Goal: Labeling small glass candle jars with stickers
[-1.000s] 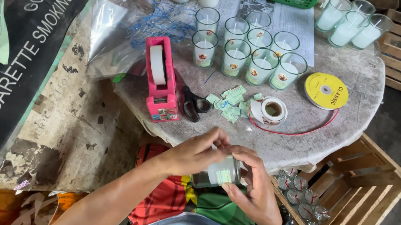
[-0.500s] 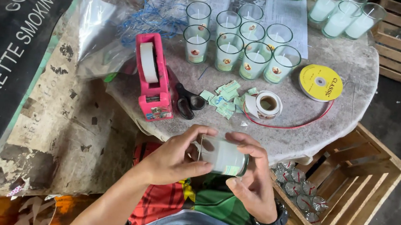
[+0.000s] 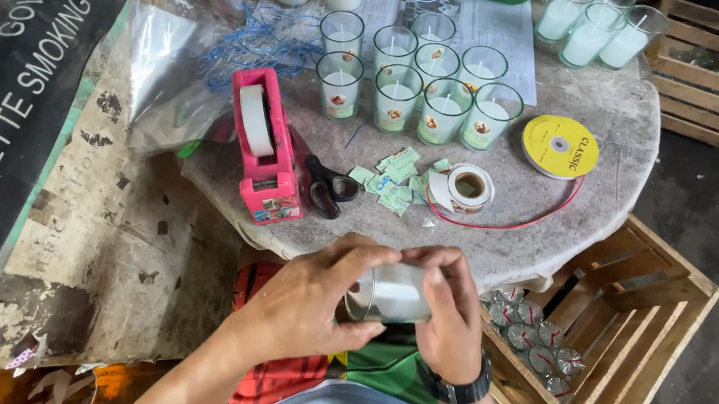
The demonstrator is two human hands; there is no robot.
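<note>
Your left hand [image 3: 308, 300] and right hand [image 3: 450, 316] both grasp the glass candle jar [image 3: 390, 292], fingers curled closed around it, just below the worktop [image 3: 555, 224] edge, above your lap.

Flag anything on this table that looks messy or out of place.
Small green paper labels lie scattered loose beside the scissors, and a tangle of blue string sprawls behind the pink tape dispenser. The candle glasses stand upright.
</note>
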